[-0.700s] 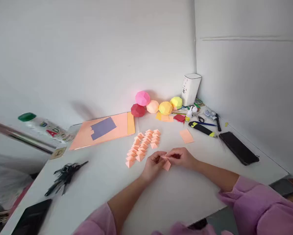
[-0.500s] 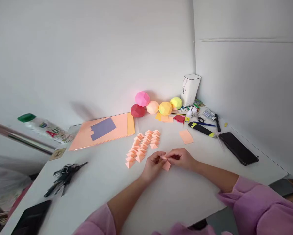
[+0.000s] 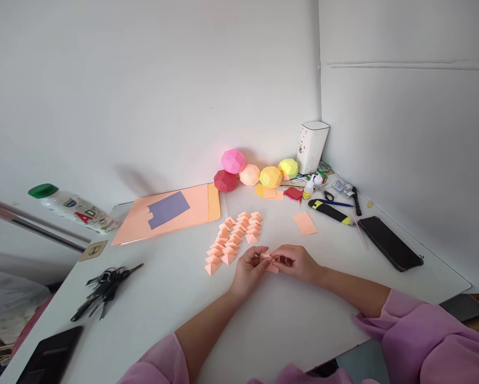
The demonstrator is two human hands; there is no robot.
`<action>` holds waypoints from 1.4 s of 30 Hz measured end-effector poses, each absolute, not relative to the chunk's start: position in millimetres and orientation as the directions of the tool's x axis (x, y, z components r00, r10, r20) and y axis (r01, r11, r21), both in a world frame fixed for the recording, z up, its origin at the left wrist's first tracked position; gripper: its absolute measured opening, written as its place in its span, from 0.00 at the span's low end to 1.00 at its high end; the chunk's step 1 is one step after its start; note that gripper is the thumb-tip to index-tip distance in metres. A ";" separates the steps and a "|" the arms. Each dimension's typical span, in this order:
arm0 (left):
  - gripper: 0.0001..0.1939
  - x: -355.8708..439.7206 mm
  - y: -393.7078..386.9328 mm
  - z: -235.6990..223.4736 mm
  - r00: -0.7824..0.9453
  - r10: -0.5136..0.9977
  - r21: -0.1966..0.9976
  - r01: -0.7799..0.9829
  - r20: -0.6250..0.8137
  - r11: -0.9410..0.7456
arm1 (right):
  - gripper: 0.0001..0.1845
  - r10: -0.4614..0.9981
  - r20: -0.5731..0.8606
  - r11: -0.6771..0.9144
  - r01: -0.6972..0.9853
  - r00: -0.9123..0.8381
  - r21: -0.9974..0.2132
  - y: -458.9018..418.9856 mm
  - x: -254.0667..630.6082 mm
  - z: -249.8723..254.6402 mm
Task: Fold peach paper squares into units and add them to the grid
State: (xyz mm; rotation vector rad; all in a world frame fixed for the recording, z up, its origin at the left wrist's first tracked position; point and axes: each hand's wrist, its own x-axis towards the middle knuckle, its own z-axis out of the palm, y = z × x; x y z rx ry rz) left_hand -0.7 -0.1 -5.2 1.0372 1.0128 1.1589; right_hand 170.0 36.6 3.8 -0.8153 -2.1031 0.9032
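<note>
Between my two hands is a small piece of peach paper (image 3: 272, 268), partly folded and mostly covered by fingers. My left hand (image 3: 249, 271) pinches its left side between thumb and fingers. On its right edge the thumb and fingers of my right hand (image 3: 297, 262) are closed. Just beyond my left hand, folded peach paper units (image 3: 229, 250) with pointed tops stand in three rows. A flat peach paper rectangle (image 3: 304, 223) lies on the table past my right hand.
Faceted paper balls (image 3: 233, 161) sit against the wall. A cutter knife (image 3: 330, 211), glue bottle (image 3: 308, 189) and black phone (image 3: 390, 242) lie right. Paper sheets (image 3: 199, 205), a white bottle (image 3: 75, 209), keys (image 3: 106, 288) and a dark flat object (image 3: 51, 354) are left.
My right hand has shifted slightly at the paper, its fingers coming lower over it. Less of the paper's lower part shows now. The folded units stay in place.
</note>
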 end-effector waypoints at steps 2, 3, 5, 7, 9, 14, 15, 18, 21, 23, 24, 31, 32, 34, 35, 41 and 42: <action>0.15 -1.1 0.0 -7.3 0.093 0.996 0.995 -0.100 0.002 0.008 | 0.09 0.743 0.375 0.582 0.259 -0.555 -0.771 36.5 169.2 5.2; 0.14 -1.2 0.1 -7.9 0.070 0.996 0.998 -0.033 0.059 -0.057 | 0.09 0.738 0.387 0.590 0.251 -0.553 -0.767 36.7 169.1 6.0; 0.11 -1.2 -0.2 -7.6 0.022 0.984 0.979 0.098 0.179 -0.180 | 0.09 0.730 0.405 0.603 0.238 -0.551 -0.762 37.2 169.5 7.3; 0.10 -1.0 -1.2 -5.3 0.021 0.973 0.960 0.162 0.229 -0.229 | 0.09 0.725 0.413 0.609 0.233 -0.551 -0.758 37.7 170.4 7.7; 0.10 -0.7 -2.9 -2.0 0.073 0.982 0.972 0.149 0.175 -0.184 | 0.10 0.728 0.407 0.605 0.240 -0.551 -0.759 37.9 171.4 7.5; 0.11 -2.1 -4.6 1.1 0.099 0.995 0.994 0.103 0.029 -0.039 | 0.10 0.765 0.325 0.548 0.299 -0.555 -0.781 38.7 172.7 7.4; 0.12 -2.7 -4.2 0.5 0.094 0.995 0.995 0.095 0.028 -0.037 | 0.11 0.774 0.303 0.531 0.309 -0.556 -0.789 39.0 172.8 7.8; 0.12 -4.5 -2.7 -2.1 0.100 0.995 0.996 0.086 0.031 -0.040 | 0.11 0.802 0.216 0.446 0.319 -0.556 -0.836 40.0 173.5 9.4; 0.12 -5.9 -2.1 -4.1 0.108 0.994 0.997 0.072 0.034 -0.042 | 0.10 0.827 0.125 0.348 0.325 -0.548 -0.879 40.5 174.5 10.8; 0.12 -6.6 -2.2 -4.3 0.113 0.993 0.998 0.048 0.030 -0.035 | 0.11 0.828 0.081 0.306 0.326 -0.555 -0.894 40.5 175.0 11.6; 0.12 -6.9 -2.3 -4.0 0.115 0.993 0.999 0.037 0.026 -0.030 | 0.11 0.824 0.065 0.293 0.325 -0.563 -0.899 40.4 175.1 12.0; 0.12 -6.9 -3.7 1.0 0.121 0.992 0.999 0.020 0.047 -0.050 | 0.12 0.826 0.018 0.214 0.284 -0.563 -0.935 39.7 174.6 12.9; 0.12 -6.9 -3.8 1.0 0.126 0.990 0.998 0.019 0.057 -0.060 | 0.12 0.828 0.014 0.206 0.280 -0.560 -0.938 39.9 174.6 12.4; 0.11 -7.1 -3.8 0.4 0.140 0.987 0.996 0.016 0.082 -0.085 | 0.12 0.832 0.010 0.192 0.270 -0.555 -0.943 40.2 174.7 11.4; 0.11 -7.3 -3.8 0.0 0.148 0.984 0.995 0.014 0.096 -0.099 | 0.11 0.834 0.007 0.185 0.267 -0.552 -0.946 40.4 174.7 11.0; 0.09 -7.7 -3.5 0.4 0.146 0.982 0.993 0.009 0.118 -0.120 | 0.11 0.845 -0.047 0.111 0.261 -0.532 -0.959 39.4 174.4 12.5; 0.09 -7.6 -3.6 1.0 0.141 0.983 0.993 0.005 0.118 -0.120 | 0.11 0.847 -0.055 0.099 0.259 -0.529 -0.961 39.2 174.2 12.9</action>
